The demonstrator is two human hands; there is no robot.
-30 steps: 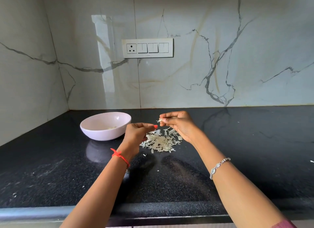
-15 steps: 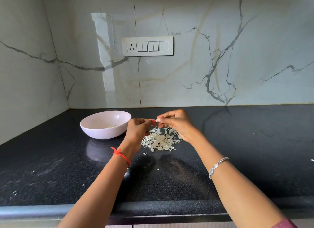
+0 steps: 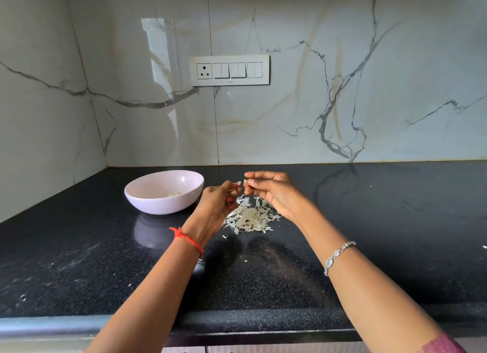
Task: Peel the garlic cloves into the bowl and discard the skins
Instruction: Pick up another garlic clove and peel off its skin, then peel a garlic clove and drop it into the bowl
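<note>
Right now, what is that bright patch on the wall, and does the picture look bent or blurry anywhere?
Head view: the patch on the marble wall is glare, some light source reflected in the glossy stone. Head view again: the polished black counter mirrors the bowl just in front of it. The wide-angle lens makes the left wall corner lean, and the skin pile looks sharp, not blurred.

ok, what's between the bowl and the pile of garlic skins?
Head view: only the left hand, which hangs over that gap and pinches a strip of skin. The bit of counter showing beside it is bare.
</note>
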